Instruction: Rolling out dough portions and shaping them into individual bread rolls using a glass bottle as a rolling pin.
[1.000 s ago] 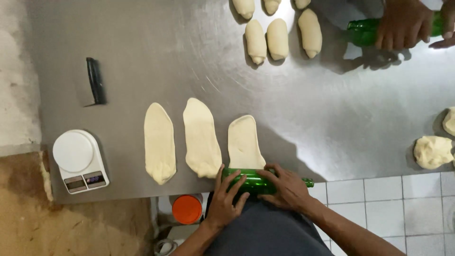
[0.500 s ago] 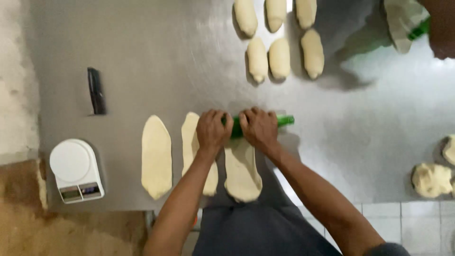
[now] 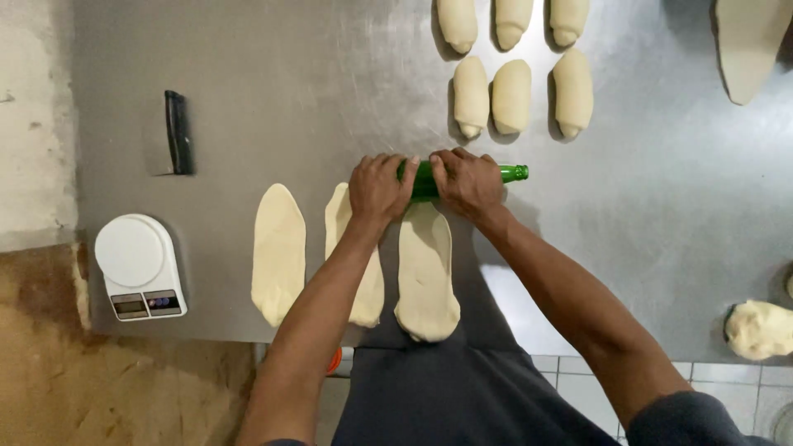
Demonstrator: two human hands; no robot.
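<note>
A green glass bottle [image 3: 427, 177] lies on its side at the far end of a long flattened dough strip [image 3: 426, 277] on the steel table [image 3: 273, 91]. My left hand [image 3: 379, 187] presses on the bottle's left part. On its right part rests my right hand [image 3: 467, 180], and the bottle's neck sticks out to the right. Two more flattened strips lie to the left: one [image 3: 277, 252] in the open and one [image 3: 345, 227] partly under my left forearm.
Several rolled dough pieces [image 3: 512, 95] sit in two rows at the far middle. A large flattened dough sheet [image 3: 747, 45] lies at the top right and a dough lump [image 3: 760, 329] at the right edge. A white kitchen scale [image 3: 139, 266] and a black-handled scraper [image 3: 173, 134] stand at the left.
Both hands have rolled the bottle from the table's near edge to the far end of the right strip, which is now longer. The other person's hand and bottle at the top right have left view.
</note>
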